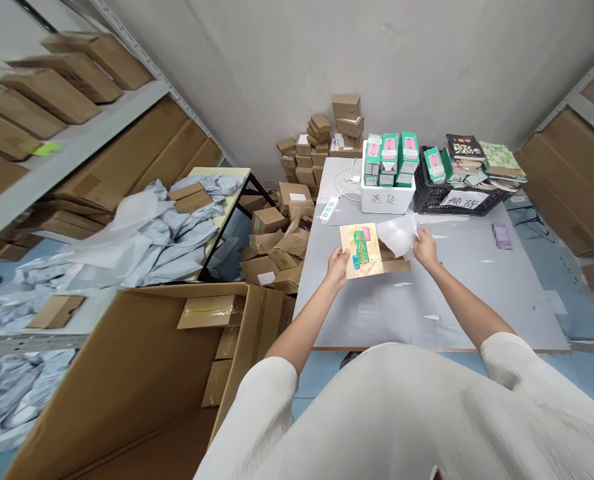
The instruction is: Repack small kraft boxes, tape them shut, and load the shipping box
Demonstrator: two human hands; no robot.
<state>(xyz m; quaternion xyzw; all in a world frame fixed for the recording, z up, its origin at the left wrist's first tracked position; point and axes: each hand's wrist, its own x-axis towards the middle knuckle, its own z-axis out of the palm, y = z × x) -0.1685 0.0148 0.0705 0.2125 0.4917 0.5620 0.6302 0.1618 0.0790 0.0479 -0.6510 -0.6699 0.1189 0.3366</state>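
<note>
The left hand [337,267] grips the book [361,251], the right hand [425,248] pinches the wrap [395,233]: seemingly unwrapping, which next calls for gentle pulling.

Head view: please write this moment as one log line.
left hand: holds colorful book | right hand: grips white sheet | place: over gray table

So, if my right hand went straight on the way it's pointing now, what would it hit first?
Past the white sheet it grips, your right hand would probably meet the front of the white bin, though its height above the tabletop is hard to judge from this view.
</note>
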